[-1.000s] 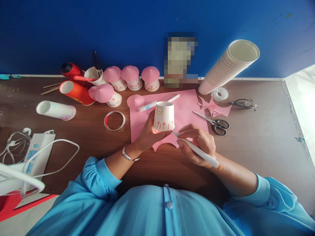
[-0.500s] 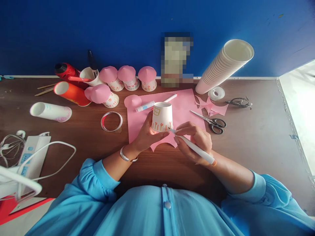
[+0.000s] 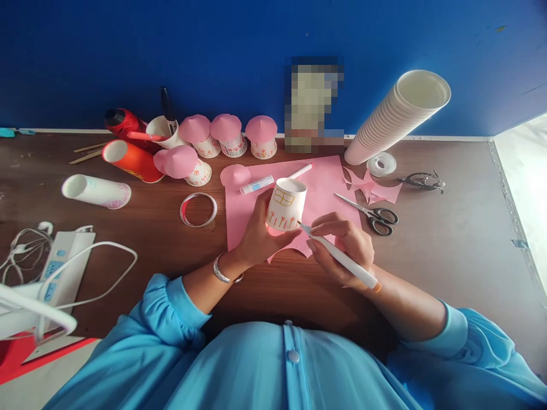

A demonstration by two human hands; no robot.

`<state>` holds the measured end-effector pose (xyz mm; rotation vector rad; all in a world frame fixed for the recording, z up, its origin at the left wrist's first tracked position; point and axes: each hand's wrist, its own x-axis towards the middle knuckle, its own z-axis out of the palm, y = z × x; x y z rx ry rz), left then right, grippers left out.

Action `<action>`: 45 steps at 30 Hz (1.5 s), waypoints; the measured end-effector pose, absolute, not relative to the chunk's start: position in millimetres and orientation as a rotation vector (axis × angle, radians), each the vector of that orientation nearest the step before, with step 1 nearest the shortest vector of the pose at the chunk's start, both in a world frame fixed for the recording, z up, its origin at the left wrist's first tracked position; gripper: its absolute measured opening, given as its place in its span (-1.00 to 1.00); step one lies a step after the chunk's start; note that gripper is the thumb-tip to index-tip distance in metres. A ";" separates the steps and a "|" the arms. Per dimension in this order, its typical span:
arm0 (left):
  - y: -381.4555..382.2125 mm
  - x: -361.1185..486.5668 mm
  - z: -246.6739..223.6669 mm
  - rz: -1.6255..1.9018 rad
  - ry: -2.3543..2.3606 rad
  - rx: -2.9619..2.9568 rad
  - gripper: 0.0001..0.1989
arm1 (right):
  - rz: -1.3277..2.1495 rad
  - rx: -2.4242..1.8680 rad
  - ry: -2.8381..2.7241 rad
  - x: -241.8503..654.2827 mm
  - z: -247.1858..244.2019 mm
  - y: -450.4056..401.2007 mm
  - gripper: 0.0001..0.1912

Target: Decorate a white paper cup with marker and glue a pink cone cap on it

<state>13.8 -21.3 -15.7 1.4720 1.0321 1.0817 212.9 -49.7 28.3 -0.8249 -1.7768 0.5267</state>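
Observation:
A white paper cup is held upside down, slightly tilted, in my left hand, thumb along its lower rim and fingers behind it. A yellow window and a row of orange-red flowers are drawn on its side. My right hand grips a white marker with an orange end cap, its tip at the cup's lower right edge; whether it touches cannot be told. Beneath both hands lies a pink paper sheet with a curved cut-out. On the sheet are a glue stick and another white marker.
Scissors, pink scraps and a tape roll lie to the right, before a tall cup stack. Several pink-roofed cups stand along the wall. A tape ring and a power strip are at the left.
My left hand has turned the cup so the yellow window shows more toward its middle, and the cup tilts a little. The marker tip stays by the lower right edge. The whole view has shifted slightly.

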 end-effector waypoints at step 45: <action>-20.0 12.0 -26.5 1.084 1.088 1.571 -0.18 | 0.592 -0.783 -1.849 210.7 27.3 -48.8 -0.82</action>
